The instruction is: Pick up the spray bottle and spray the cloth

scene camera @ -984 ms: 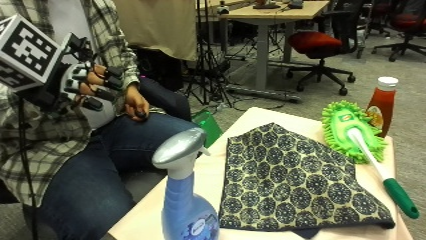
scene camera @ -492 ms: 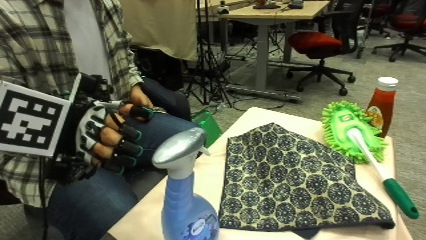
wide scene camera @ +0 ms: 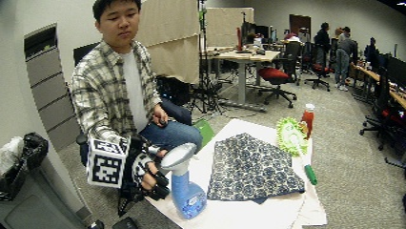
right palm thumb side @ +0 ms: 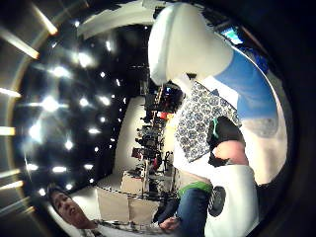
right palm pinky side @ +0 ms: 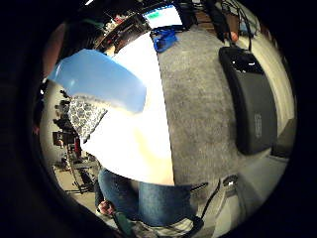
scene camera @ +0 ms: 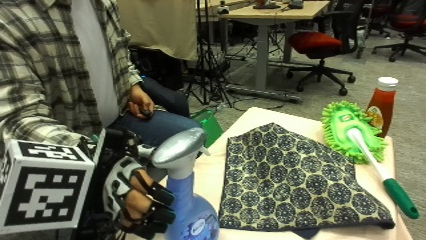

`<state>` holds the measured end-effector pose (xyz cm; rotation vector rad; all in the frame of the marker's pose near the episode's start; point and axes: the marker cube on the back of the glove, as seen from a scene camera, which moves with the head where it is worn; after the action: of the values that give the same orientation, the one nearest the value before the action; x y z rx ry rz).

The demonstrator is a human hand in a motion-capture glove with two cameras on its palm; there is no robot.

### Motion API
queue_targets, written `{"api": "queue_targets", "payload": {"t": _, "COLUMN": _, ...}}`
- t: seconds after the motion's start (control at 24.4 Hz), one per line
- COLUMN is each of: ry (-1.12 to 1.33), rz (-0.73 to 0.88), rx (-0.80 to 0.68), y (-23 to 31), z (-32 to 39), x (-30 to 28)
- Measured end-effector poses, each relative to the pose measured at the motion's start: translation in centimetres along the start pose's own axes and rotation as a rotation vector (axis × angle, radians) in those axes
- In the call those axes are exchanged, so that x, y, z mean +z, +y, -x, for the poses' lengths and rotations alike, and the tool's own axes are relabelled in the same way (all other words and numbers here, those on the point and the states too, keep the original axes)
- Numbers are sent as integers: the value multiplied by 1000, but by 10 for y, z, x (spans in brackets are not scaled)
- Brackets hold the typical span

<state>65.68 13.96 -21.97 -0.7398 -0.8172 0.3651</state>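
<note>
At the lower left of the outside view, the gloved right hand curls its fingers just beside the blue spray bottle's neck; whether they grip it is unclear. The patterned cloth lies mid-desk.

blue spray bottle upright | patterned cloth flat beside it

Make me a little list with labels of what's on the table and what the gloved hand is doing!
table: pale top
spray bottle: blue with grey head, upright at the near corner
cloth: dark patterned, spread flat in the middle
duster: green, fluffy, beside the cloth, handle lying along its edge
red bottle: white cap, at the far corner
gloved right hand: beside the spray bottle's neck, fingers curled; whether it grips yet cannot be told
bare hand: rests on the lap
</note>
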Motion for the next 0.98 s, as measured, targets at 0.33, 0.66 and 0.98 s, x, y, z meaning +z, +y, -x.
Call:
{"api": "queue_targets", "payload": {"t": 0.33, "ry": -110, "rz": 25, "rx": -46, "y": -13, "z": -8, "x": 3}}
{"api": "queue_targets", "payload": {"t": 0.66, "ry": -111, "rz": -16, "rx": -93, "y": -20, "z": -3, "x": 1}}
{"api": "queue_targets", "payload": {"t": 0.98, "ry": 112, "rz": -84, "rx": -171, "y": -25, "z": 1, "x": 5}}
